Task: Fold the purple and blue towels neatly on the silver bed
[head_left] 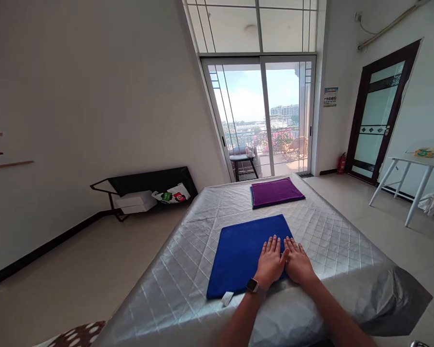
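a silver quilted cover (188,246) lies widest of all, with some creases and a shiny surface that looks likely to let cloth slide. low by the wall, at ten o'clock from the blue cloth, stands a black frame (148,180).

the blue cloth (238,250) lies flat on the silver cover, directly in front of the person. it looks light, soft and floppy, with nothing fragile about it; a pinch in the middle would probably bunch it, so two corners of one edge seem the best hold, say those at seven and eleven o'clock. at one o'clock from it, just beyond its far edge, lies a purple cloth (278,193), with blue showing along its left side.

the left hand (271,265) is palm down on the blue cloth towards four o'clock; the right hand (298,264) is at its three o'clock edge. they sit side by side, fingers extended, clamped on nothing. whether the thumbs touch, i cannot tell.

smallest are the watch (252,285) on the left wrist and a white label (227,299) at seven o'clock.
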